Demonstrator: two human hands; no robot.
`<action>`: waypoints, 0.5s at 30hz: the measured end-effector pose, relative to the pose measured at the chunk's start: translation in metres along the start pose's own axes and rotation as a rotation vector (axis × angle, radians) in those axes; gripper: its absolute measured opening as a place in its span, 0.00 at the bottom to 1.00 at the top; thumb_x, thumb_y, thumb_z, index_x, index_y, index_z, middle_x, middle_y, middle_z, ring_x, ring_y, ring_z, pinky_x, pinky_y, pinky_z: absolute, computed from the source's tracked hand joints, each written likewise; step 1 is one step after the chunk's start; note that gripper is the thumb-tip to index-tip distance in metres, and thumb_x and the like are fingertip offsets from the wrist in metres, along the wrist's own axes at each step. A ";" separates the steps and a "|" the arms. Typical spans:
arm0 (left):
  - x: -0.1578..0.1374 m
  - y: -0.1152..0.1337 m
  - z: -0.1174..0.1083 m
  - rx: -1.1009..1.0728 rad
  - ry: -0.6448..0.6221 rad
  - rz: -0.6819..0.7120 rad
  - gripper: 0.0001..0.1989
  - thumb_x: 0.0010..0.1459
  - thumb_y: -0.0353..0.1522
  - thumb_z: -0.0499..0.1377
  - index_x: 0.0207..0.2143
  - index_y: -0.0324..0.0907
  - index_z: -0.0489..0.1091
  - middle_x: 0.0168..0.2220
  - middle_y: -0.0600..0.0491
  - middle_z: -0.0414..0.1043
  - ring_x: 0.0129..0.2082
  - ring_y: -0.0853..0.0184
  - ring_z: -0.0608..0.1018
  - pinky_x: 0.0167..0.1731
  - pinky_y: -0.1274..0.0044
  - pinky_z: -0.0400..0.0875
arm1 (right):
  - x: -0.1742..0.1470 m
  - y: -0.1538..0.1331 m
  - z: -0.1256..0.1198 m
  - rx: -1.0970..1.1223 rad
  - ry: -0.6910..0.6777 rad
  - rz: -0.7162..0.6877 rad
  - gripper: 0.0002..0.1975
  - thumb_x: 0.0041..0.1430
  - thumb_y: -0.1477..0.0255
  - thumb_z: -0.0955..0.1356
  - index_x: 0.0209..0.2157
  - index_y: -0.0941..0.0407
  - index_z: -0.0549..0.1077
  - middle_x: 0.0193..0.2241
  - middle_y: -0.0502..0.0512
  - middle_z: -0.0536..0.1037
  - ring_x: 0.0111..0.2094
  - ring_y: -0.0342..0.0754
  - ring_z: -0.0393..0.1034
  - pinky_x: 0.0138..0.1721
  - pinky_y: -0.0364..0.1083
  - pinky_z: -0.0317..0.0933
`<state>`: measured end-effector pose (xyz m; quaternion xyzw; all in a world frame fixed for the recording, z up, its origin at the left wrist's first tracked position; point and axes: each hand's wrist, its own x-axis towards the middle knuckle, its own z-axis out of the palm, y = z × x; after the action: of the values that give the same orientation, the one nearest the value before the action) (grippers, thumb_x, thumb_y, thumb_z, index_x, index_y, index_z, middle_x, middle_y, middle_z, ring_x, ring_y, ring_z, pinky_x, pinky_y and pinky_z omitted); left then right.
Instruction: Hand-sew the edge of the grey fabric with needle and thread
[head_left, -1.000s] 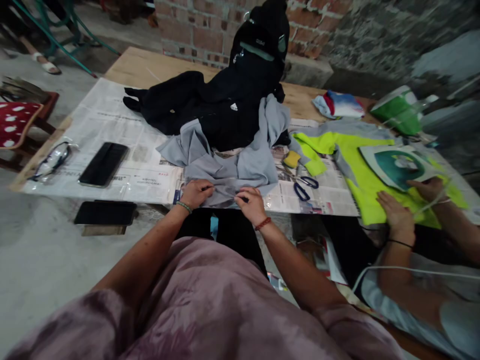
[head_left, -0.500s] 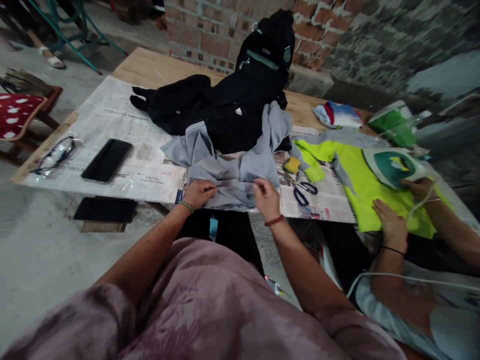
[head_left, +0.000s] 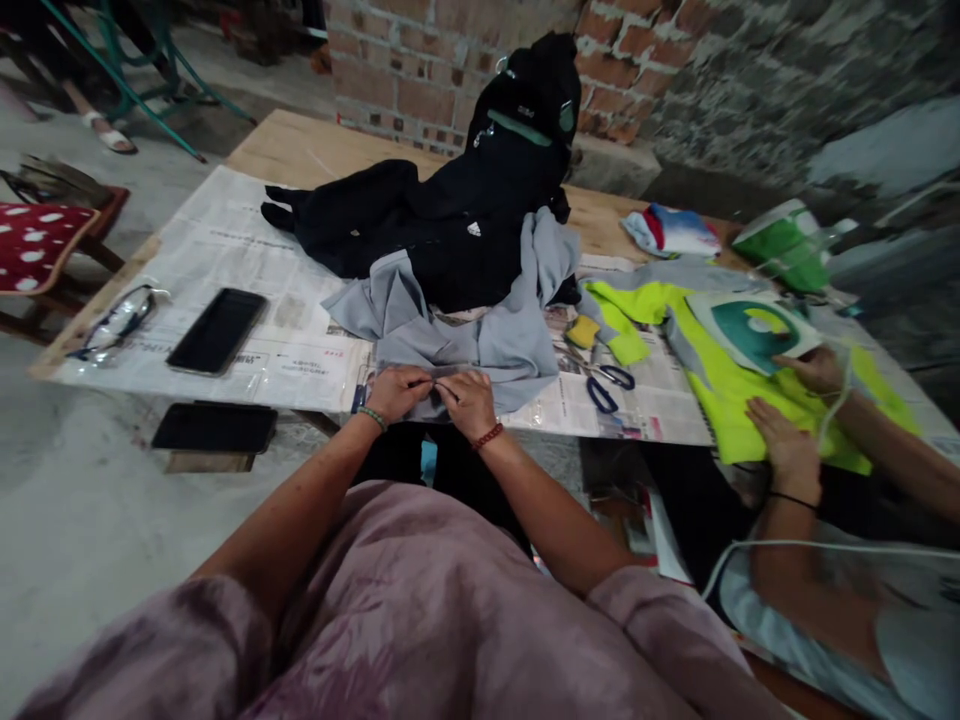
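A grey garment (head_left: 465,340) lies rumpled at the table's front edge, its upper part against a black jacket (head_left: 442,220). My left hand (head_left: 401,393) pinches the front edge of the grey cloth between thumb and fingers. Close beside it, fingertips almost touching, my right hand (head_left: 466,402) is closed at the same edge. Anything small between the fingertips is too fine to make out. Right of the garment lie scissors (head_left: 602,393) with dark blue handles and a small yellow piece (head_left: 583,331).
A co-worker's hand holds a green-and-white iron (head_left: 754,333) on a yellow-and-grey garment (head_left: 739,410); its pale cord (head_left: 832,548) hangs at right. A black phone (head_left: 217,331) and glasses (head_left: 116,322) lie left. A black bag (head_left: 525,90) stands behind, against a brick wall (head_left: 420,70).
My right hand has moved left and down, from above the cloth's right part to beside my left hand. The co-worker's iron has slid left.
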<state>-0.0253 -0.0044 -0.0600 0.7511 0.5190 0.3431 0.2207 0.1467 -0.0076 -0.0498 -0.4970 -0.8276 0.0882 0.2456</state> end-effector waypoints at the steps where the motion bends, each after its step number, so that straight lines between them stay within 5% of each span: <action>1: 0.000 0.000 0.000 0.005 -0.002 -0.003 0.09 0.55 0.33 0.56 0.29 0.42 0.76 0.28 0.56 0.76 0.30 0.70 0.75 0.36 0.80 0.67 | 0.000 0.000 0.001 0.013 0.006 0.008 0.11 0.61 0.65 0.62 0.34 0.52 0.75 0.32 0.52 0.77 0.37 0.47 0.65 0.43 0.48 0.49; 15: 0.000 0.000 0.000 0.028 -0.007 -0.009 0.08 0.54 0.34 0.57 0.31 0.44 0.76 0.29 0.56 0.77 0.31 0.70 0.76 0.38 0.79 0.68 | -0.003 -0.003 0.002 0.054 0.008 0.105 0.10 0.60 0.67 0.63 0.33 0.54 0.75 0.32 0.54 0.76 0.37 0.47 0.66 0.42 0.47 0.51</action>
<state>-0.0251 -0.0042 -0.0598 0.7528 0.5266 0.3322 0.2133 0.1445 -0.0116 -0.0514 -0.5331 -0.7968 0.1211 0.2575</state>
